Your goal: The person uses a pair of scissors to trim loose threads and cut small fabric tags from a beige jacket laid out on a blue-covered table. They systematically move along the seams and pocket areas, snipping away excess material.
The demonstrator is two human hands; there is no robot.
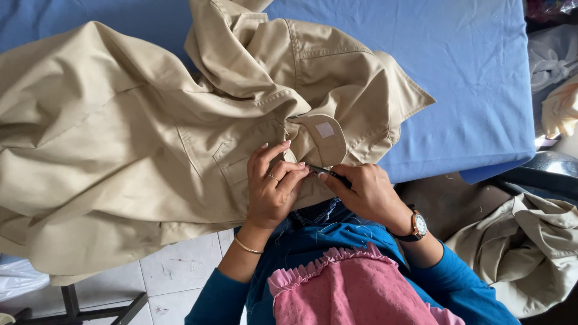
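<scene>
A large beige garment (120,138) lies crumpled over a blue-covered table (469,72), its collar with a small white label (325,129) turned up near the front edge. My left hand (272,186), with a ring and a thin bangle, pinches the cloth just below the collar. My right hand (364,192), wearing a wristwatch, holds a small dark pointed tool (328,173) whose tip meets the fabric beside my left fingers. Both hands touch the garment at the table's front edge.
More beige cloth (524,253) is heaped at the lower right, and pale cloth (557,90) lies at the right edge. A pink ruffled cloth (349,289) covers my lap. White floor tiles (174,277) and a dark metal frame (78,310) show at lower left.
</scene>
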